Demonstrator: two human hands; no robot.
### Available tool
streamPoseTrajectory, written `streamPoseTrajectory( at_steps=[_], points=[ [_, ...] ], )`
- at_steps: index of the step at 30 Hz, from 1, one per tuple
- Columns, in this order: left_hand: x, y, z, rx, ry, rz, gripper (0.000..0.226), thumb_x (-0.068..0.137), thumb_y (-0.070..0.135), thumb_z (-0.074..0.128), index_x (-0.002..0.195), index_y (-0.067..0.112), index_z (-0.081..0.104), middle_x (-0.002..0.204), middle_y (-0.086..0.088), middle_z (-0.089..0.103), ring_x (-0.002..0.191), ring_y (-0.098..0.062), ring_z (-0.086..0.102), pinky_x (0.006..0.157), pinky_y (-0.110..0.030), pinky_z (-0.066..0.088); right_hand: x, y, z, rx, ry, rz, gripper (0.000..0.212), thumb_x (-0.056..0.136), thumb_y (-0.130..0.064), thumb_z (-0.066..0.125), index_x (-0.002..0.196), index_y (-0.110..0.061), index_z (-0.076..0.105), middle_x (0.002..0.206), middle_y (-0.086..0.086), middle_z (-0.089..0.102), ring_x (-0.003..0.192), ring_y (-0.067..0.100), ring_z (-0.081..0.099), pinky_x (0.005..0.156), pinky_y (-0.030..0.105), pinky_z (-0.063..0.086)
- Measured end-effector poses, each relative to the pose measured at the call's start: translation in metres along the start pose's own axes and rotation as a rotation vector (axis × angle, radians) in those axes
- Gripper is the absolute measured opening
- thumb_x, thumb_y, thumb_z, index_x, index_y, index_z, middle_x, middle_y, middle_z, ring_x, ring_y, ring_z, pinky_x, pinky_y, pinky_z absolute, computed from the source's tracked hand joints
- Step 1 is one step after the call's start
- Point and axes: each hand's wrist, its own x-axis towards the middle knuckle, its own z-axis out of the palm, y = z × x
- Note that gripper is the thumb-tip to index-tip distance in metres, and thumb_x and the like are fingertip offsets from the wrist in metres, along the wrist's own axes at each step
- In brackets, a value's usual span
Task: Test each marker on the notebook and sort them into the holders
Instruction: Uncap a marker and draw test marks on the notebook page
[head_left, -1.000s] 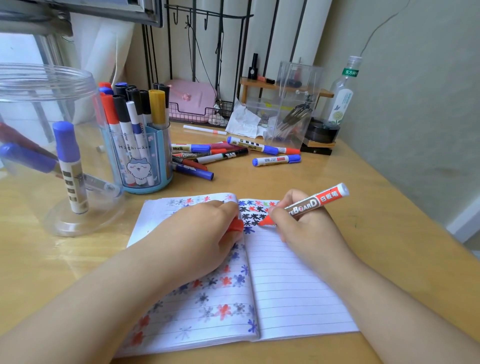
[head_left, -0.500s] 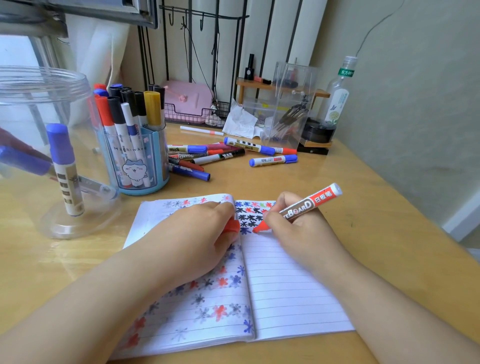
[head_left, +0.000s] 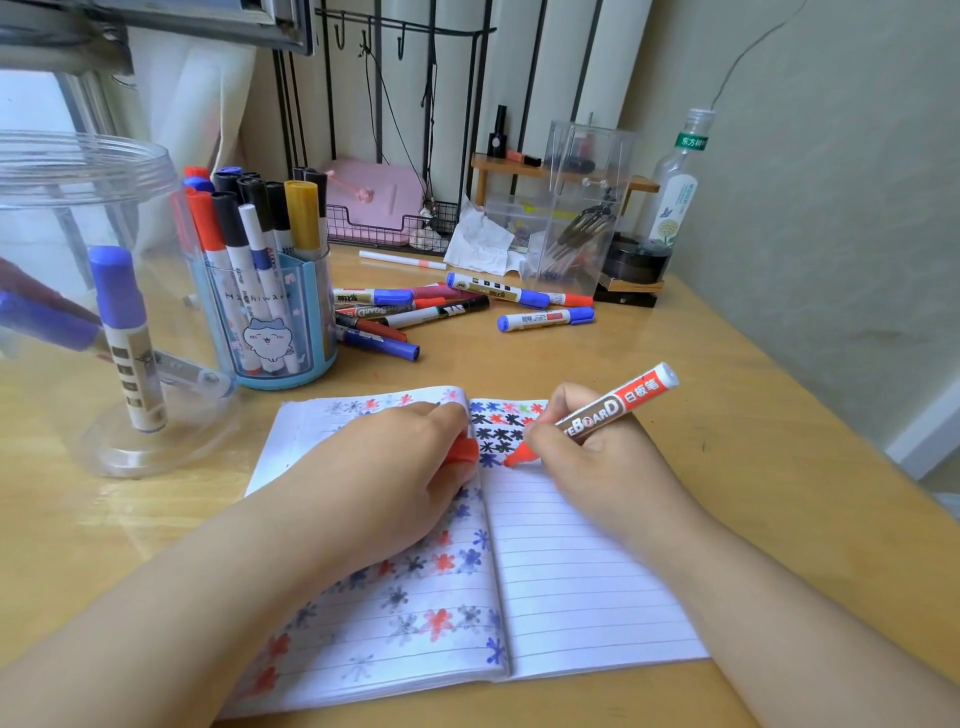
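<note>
An open lined notebook (head_left: 582, 587) lies on the wooden table, its pages covered with red, blue and black star marks. My right hand (head_left: 597, 467) grips a red whiteboard marker (head_left: 610, 408) with its tip on the right page near the spine. My left hand (head_left: 384, 478) rests on the left page and holds the red cap (head_left: 462, 451). A blue holder (head_left: 283, 317) full of markers stands behind the notebook. A clear jar (head_left: 78, 291) at the left contains blue markers. Several loose markers (head_left: 415, 312) lie behind the notebook.
A clear acrylic box (head_left: 582, 208) with forks, a crumpled tissue (head_left: 480, 241), a bottle (head_left: 675, 192) and a black wire rack with a pink case (head_left: 374, 202) stand at the table's back. A wall runs along the right edge.
The marker tip has shifted slightly on the right page while both hands stayed in place. The camera view drifted a little.
</note>
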Motion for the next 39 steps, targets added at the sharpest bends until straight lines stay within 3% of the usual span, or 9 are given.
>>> streamPoseTrajectory(
  at_steps=[11, 13, 18, 21, 24, 27, 31, 35, 39],
  points=[
    [-0.002, 0.0, -0.002, 0.001, 0.005, 0.021, 0.022, 0.096, 0.042, 0.035, 0.114, 0.029, 0.038, 0.111, 0.007, 0.054, 0.102, -0.015, 0.05, 0.066, -0.023, 0.028, -0.004, -0.007, -0.004, -0.086, 0.066, -0.031, 0.027, 0.081, -0.003, 0.057, 0.061, -0.014, 0.042, 0.041, -0.012, 0.036, 0.039, 0.004, 0.031, 0.04, 0.014, 0.024],
    [-0.004, 0.001, -0.008, -0.028, 0.026, 0.036, 0.01, 0.096, 0.042, 0.036, 0.098, 0.033, 0.035, 0.105, 0.014, 0.054, 0.093, -0.008, 0.049, 0.063, -0.019, 0.028, -0.005, -0.01, -0.006, 0.035, 0.072, 0.008, 0.021, 0.084, -0.006, 0.056, 0.067, -0.013, 0.046, 0.042, -0.012, 0.039, 0.039, 0.002, 0.034, 0.041, 0.015, 0.026],
    [-0.005, 0.007, -0.023, -0.276, 0.158, -0.013, 0.01, 0.095, 0.043, 0.036, 0.092, 0.037, 0.044, 0.067, 0.019, 0.047, 0.074, 0.023, 0.041, 0.069, 0.0, 0.03, -0.006, -0.029, -0.02, 0.436, 0.082, -0.005, 0.018, 0.08, -0.014, 0.065, 0.072, -0.013, 0.049, 0.045, -0.005, 0.037, 0.04, 0.005, 0.03, 0.042, 0.015, 0.028],
    [-0.006, 0.013, -0.029, -0.425, 0.158, -0.056, 0.017, 0.092, 0.044, 0.035, 0.089, 0.033, 0.048, 0.068, 0.007, 0.055, 0.072, 0.015, 0.047, 0.065, -0.003, 0.035, -0.008, -0.038, -0.025, 0.557, 0.012, -0.03, 0.012, 0.072, -0.016, 0.062, 0.073, -0.012, 0.051, 0.047, -0.004, 0.037, 0.04, 0.004, 0.029, 0.04, 0.014, 0.027],
    [-0.008, 0.017, -0.032, -0.45, 0.142, -0.015, 0.025, 0.088, 0.046, 0.029, 0.085, 0.028, 0.046, 0.08, 0.029, 0.05, 0.071, 0.011, 0.046, 0.065, -0.004, 0.035, -0.011, -0.039, -0.024, 0.548, -0.022, -0.028, 0.009, 0.071, -0.016, 0.063, 0.071, -0.014, 0.054, 0.047, -0.004, 0.039, 0.04, 0.003, 0.032, 0.042, 0.014, 0.028],
    [-0.009, 0.02, -0.034, -0.472, 0.108, 0.003, 0.029, 0.087, 0.047, 0.028, 0.087, 0.026, 0.047, 0.081, 0.034, 0.047, 0.072, 0.01, 0.046, 0.065, -0.005, 0.035, -0.013, -0.04, -0.021, 0.524, -0.068, -0.021, 0.009, 0.072, -0.016, 0.063, 0.073, -0.014, 0.055, 0.047, -0.003, 0.042, 0.039, 0.003, 0.034, 0.041, 0.013, 0.029],
    [-0.006, 0.021, -0.032, -0.514, 0.022, 0.064, 0.046, 0.081, 0.056, 0.023, 0.093, 0.022, 0.051, 0.075, 0.013, 0.053, 0.071, -0.003, 0.047, 0.063, -0.016, 0.038, -0.016, -0.041, -0.018, 0.501, -0.16, -0.002, 0.005, 0.073, -0.021, 0.063, 0.068, -0.019, 0.065, 0.049, 0.001, 0.05, 0.04, 0.004, 0.038, 0.042, 0.013, 0.031],
    [-0.01, 0.023, -0.038, -0.417, 0.087, 0.066, 0.026, 0.089, 0.048, 0.029, 0.09, 0.032, 0.049, 0.065, 0.012, 0.047, 0.078, 0.009, 0.046, 0.066, -0.007, 0.034, -0.016, -0.043, -0.019, 0.491, -0.174, 0.075, 0.035, 0.077, -0.042, 0.05, 0.072, -0.017, 0.073, 0.051, 0.008, 0.056, 0.04, 0.01, 0.037, 0.043, 0.018, 0.029],
    [-0.012, 0.027, -0.04, -0.383, 0.136, 0.126, 0.018, 0.089, 0.047, 0.03, 0.081, 0.037, 0.042, 0.063, 0.013, 0.047, 0.075, 0.01, 0.045, 0.065, -0.003, 0.032, -0.014, -0.046, -0.02, 0.527, -0.031, 0.077, 0.019, 0.073, -0.031, 0.053, 0.059, -0.018, 0.053, 0.038, 0.001, 0.033, 0.035, 0.008, 0.027, 0.038, 0.017, 0.025]
  ],
)
